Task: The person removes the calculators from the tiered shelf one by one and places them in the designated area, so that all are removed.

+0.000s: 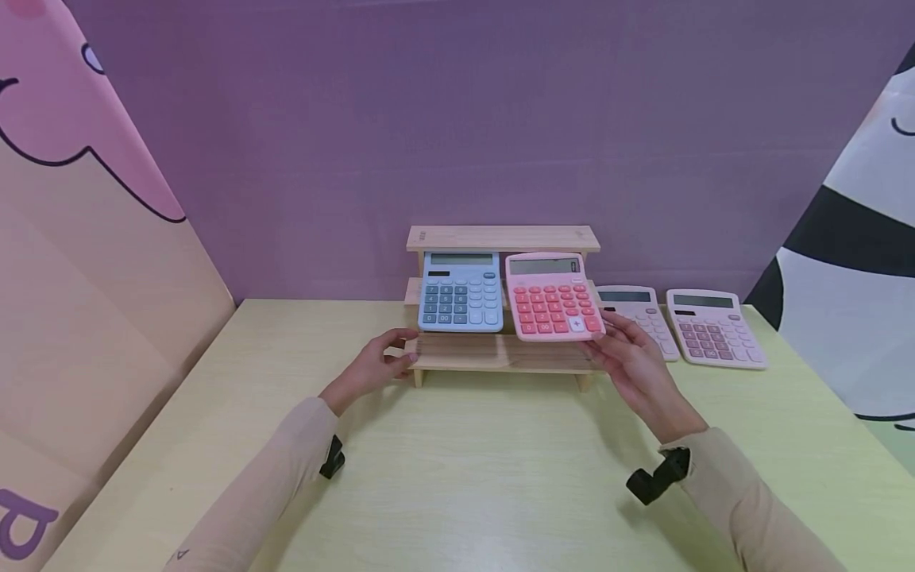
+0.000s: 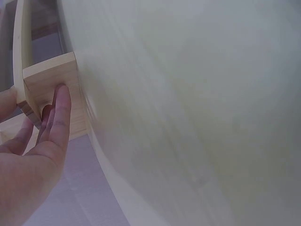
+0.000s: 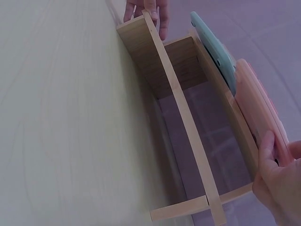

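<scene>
My beige sleeves (image 1: 257, 485) reach in over the pale wooden table (image 1: 457, 469), a small black device (image 1: 654, 478) at the right cuff. My left hand (image 1: 375, 364) pinches the left end of the lowest board of the wooden rack (image 1: 500, 352), thumb on one face and fingers on the other. My right hand (image 1: 636, 369) holds the pink calculator (image 1: 554, 268) by its near right corner, between thumb and fingers. The pink calculator is slightly turned, at the right half of the middle tier; I cannot tell how fully the tier bears it. Just left of it, the blue calculator (image 1: 461, 274) leans face up on the same tier. To the right of the rack, two pale pink calculators (image 1: 715, 330) lie side by side on the table. At the far side hangs a purple backdrop (image 1: 457, 119).
</scene>
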{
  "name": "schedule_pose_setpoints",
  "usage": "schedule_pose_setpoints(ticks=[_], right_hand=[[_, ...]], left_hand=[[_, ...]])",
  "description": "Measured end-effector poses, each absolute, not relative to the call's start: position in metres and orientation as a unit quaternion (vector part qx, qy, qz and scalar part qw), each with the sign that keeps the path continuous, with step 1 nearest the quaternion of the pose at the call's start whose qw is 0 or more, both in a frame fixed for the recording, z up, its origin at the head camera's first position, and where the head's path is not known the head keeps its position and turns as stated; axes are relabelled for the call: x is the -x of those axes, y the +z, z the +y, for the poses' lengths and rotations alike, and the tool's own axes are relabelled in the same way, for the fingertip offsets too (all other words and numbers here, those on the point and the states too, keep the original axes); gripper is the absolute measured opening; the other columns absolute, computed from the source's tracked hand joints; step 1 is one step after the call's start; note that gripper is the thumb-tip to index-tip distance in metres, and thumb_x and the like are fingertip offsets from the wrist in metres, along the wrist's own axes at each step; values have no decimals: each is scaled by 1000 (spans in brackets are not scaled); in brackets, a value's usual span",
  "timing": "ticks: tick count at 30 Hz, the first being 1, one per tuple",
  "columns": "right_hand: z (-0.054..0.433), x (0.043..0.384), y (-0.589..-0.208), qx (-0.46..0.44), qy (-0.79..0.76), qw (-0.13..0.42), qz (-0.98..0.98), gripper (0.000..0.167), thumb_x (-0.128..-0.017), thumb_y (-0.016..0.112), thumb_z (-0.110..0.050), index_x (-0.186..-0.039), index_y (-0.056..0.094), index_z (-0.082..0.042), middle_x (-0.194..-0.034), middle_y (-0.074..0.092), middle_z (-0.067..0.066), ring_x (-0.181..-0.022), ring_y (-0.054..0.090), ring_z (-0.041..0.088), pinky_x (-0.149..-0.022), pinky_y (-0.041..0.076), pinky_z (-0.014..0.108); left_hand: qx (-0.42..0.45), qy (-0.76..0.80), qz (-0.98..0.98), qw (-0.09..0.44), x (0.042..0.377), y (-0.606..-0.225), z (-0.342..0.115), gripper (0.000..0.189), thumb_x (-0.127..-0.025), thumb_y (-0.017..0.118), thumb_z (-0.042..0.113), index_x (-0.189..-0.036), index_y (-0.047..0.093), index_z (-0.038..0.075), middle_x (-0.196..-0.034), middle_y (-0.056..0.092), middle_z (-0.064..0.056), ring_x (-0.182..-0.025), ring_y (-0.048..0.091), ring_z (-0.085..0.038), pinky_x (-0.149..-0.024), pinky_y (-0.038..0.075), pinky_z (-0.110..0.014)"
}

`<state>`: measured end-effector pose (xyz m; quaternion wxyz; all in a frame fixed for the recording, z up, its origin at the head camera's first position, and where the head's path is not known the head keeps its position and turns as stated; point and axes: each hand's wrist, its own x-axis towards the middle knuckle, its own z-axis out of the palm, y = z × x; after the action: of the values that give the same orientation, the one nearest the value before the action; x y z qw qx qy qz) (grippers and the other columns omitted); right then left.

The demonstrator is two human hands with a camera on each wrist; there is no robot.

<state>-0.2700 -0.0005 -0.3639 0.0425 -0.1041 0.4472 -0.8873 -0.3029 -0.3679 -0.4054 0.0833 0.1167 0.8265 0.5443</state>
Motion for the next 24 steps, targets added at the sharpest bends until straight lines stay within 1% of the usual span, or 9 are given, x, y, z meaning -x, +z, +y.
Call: schedule_pose_setpoints(ticks=[5, 10, 18, 24], right_hand=[[1, 268, -363, 97, -880, 42, 463, 35, -91, 42, 10, -123, 36, -2, -108, 56, 5, -94, 63, 14, -83, 55, 26], [2, 266, -363, 105, -879, 41, 463, 35, -91, 43, 10, -123, 37, -2, -108, 56, 5, -95, 62, 15, -84, 55, 27], [6, 264, -365, 131, -889, 51, 437, 32, -91, 38, 13, -116, 48, -3, -107, 58, 8, -95, 63, 19, -86, 54, 31], [10, 264, -365, 127, -888, 59, 438, 31, -91, 39, 12, -117, 48, -3, -109, 58, 7, -96, 63, 18, -86, 54, 31]], left_hand=[[-114, 543, 828, 85, 303, -406, -368, 46, -92, 54, 13, -135, 40, 10, -130, 41, -16, -107, 56, -31, -81, 56, -34], [-120, 547, 824, 84, 304, -407, -368, 46, -92, 54, 12, -135, 40, 7, -129, 40, -18, -105, 57, -30, -81, 56, -35], [-115, 546, 825, 88, 304, -406, -368, 46, -92, 55, 12, -135, 39, 8, -130, 40, -17, -107, 56, -31, -81, 56, -35], [-125, 542, 826, 85, 305, -407, -369, 47, -92, 55, 12, -136, 39, 8, -130, 40, -18, -107, 56, -32, -81, 56, -35]])
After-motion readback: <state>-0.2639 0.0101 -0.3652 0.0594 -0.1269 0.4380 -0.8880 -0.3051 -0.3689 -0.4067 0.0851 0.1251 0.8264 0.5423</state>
